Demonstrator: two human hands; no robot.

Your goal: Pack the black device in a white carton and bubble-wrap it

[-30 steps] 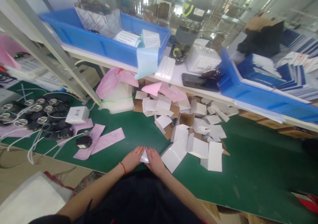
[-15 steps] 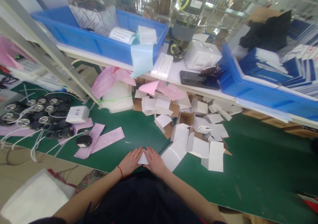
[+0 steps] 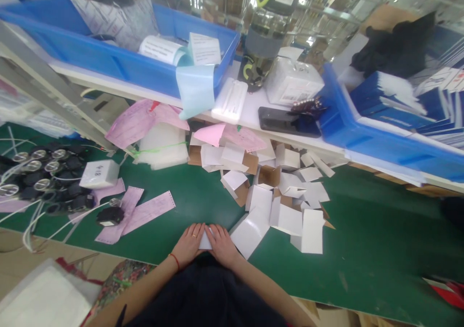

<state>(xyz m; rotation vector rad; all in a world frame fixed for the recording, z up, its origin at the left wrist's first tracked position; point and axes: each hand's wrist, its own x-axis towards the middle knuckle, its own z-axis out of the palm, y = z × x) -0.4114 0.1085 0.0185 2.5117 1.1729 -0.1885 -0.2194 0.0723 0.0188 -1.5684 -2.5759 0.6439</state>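
Head camera view: my left hand [image 3: 188, 243] and right hand [image 3: 222, 244] lie flat, fingers together, pressing a small white card piece [image 3: 205, 240] against the green mat [image 3: 362, 249] at its near edge, directly in front of me. Both hands touch the piece; neither is closed around it. Just right of my right hand lies a heap of flat white carton blanks [image 3: 282, 206]. Pink slips [image 3: 139, 211] lie to the left.
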